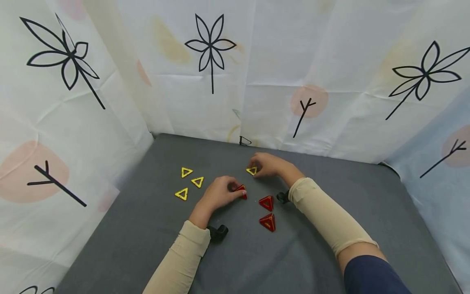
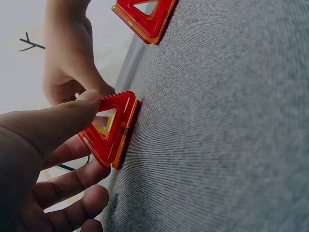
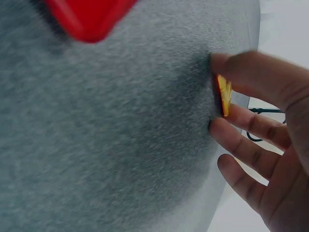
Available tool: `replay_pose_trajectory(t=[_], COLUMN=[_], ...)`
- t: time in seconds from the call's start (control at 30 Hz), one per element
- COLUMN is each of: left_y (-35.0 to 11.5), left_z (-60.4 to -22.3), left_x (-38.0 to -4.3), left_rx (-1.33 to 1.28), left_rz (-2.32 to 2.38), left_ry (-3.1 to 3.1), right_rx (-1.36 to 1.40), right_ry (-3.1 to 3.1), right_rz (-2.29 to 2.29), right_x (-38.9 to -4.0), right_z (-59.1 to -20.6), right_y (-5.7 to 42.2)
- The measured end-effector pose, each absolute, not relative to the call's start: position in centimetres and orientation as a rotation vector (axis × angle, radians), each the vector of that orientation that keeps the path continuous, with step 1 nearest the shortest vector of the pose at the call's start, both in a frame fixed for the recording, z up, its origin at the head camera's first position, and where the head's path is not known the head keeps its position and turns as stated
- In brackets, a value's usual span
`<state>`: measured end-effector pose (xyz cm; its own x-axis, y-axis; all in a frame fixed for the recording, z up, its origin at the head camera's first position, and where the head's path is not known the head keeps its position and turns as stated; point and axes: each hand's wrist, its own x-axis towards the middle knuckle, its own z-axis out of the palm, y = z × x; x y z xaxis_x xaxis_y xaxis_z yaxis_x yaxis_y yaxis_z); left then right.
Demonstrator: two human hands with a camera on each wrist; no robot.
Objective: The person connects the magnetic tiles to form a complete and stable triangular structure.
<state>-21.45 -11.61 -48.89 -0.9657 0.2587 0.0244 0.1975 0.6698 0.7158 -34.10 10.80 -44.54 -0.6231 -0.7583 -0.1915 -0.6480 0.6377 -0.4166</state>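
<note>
My left hand (image 1: pixel 220 192) pinches a red triangular magnetic tile piece (image 2: pixel 112 126). In the left wrist view the thumb presses on its upper corner, the other fingers lie behind, and orange edging shows along its side close to the cloth. Farther back, my right hand (image 1: pixel 269 165) has thumb and fingers around a yellow triangular tile (image 1: pixel 251 170) at the table surface. In the right wrist view this yellow tile (image 3: pixel 224 94) is partly hidden between thumb and index finger. Two red triangular pieces with orange edges, an upper one (image 1: pixel 267 202) and a lower one (image 1: pixel 268 222), lie between the forearms.
Left of my left hand lie three hollow yellow triangles: a back one (image 1: pixel 186 172), a middle one (image 1: pixel 198 181) and a front one (image 1: pixel 181 194). A grey cloth (image 1: pixel 147 228) covers the table. Printed white curtains (image 1: pixel 271 61) hang behind and at both sides.
</note>
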Motion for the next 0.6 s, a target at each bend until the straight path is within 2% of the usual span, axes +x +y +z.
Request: replay_pose_trajectory(t=[0.6], left_y=[-11.6], left_z=[-48.8], left_x=[-21.5], left_rx=[0.403], left_rz=[1.172], left_ry=[2.791], right_rx=[-1.173], right_ry=[2.487], right_rz=[-0.535], right_x=[-29.1], right_z=[-44.0], right_y=[11.9])
